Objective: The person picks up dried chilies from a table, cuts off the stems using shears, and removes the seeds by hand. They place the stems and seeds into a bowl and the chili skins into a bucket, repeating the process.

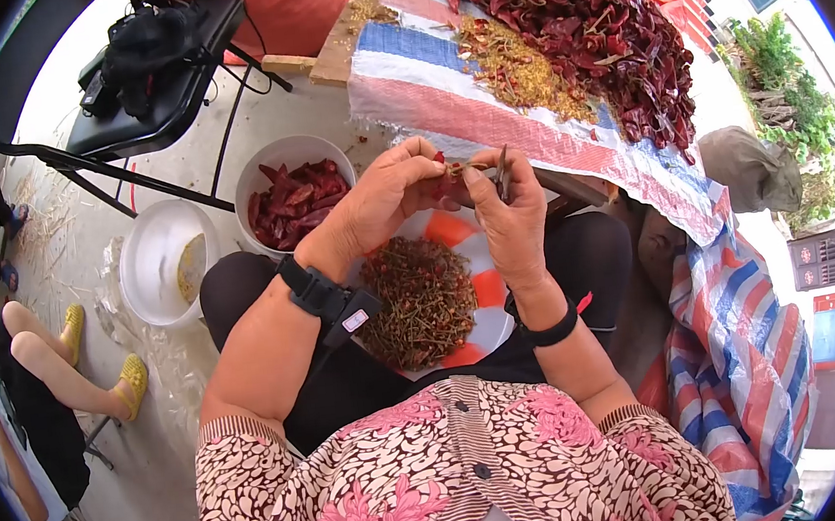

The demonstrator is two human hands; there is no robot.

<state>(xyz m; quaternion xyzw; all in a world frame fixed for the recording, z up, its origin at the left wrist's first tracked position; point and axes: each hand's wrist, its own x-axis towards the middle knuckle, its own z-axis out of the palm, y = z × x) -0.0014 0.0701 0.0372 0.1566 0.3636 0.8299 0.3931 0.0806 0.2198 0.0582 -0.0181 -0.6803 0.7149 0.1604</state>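
My left hand (386,198) is closed, its thumb and fingertips pinching a dried red chili, of which only a small part shows. Against it, my right hand (510,211) is closed around small dark scissors (503,176), its thumb at the chili's stem. Both hands meet above a basin of cut stems (417,306) between my knees. A white bowl (343,154) of red chilies (296,204) stands to the left of my hands. A large heap of dried chilies (575,19) lies on the striped cloth (422,94) ahead.
A white basin (144,272) stands on the floor at left, beyond it a black folding chair (139,132) with a black bag. People sit at the far left, one in yellow shoes (131,383). Loose yellow seeds (520,70) lie on the cloth, which hangs down at right.
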